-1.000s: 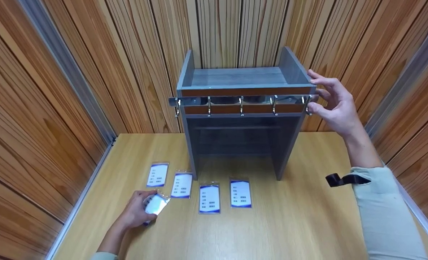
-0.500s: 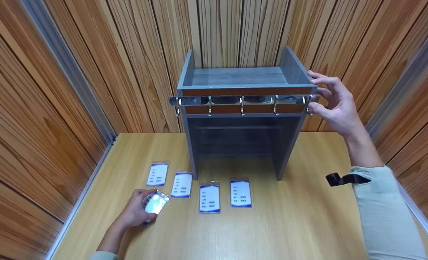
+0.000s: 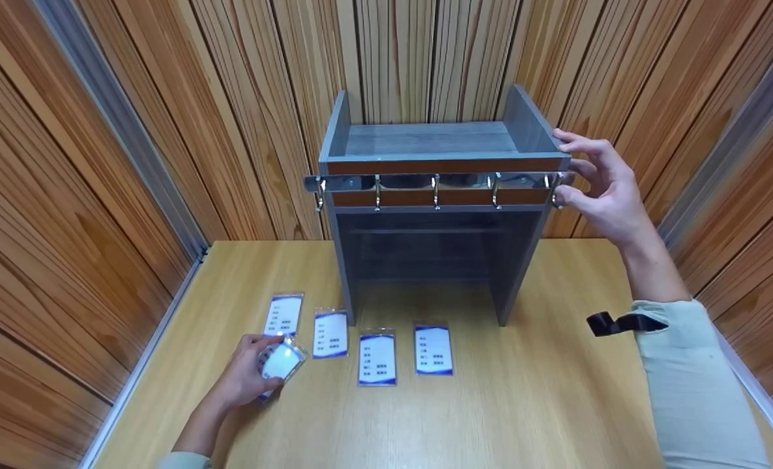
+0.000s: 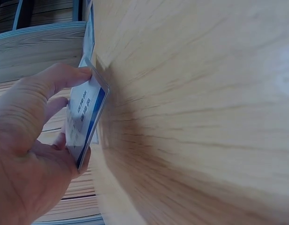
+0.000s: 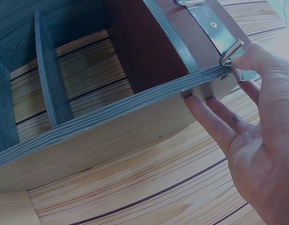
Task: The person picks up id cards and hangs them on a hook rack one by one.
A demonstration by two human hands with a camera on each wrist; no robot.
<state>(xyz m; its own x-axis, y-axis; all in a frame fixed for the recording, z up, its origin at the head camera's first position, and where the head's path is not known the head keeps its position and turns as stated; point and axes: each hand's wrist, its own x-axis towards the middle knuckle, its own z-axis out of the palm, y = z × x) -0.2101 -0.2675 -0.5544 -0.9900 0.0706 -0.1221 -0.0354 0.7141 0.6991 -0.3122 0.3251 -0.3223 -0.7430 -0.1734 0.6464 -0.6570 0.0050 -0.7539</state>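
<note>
My left hand pinches the edges of an ID badge in a clear sleeve, thumb on one side and fingers on the other. In the left wrist view the badge stands tilted close over the table. Glare covers part of its face. My right hand is at the right end of a metal hook rail on the front of a grey shelf unit. The thumb is at the last hook, with other fingers against the unit's side panel.
Several more badges lie face up on the wooden table: one by my left hand, then others to the right, front middle and farther right. Wood-patterned walls enclose the table.
My left hand has moved up slightly with its badge, which now overlaps the lower edge of the badge behind it. The right hand stays at the rail's end.
</note>
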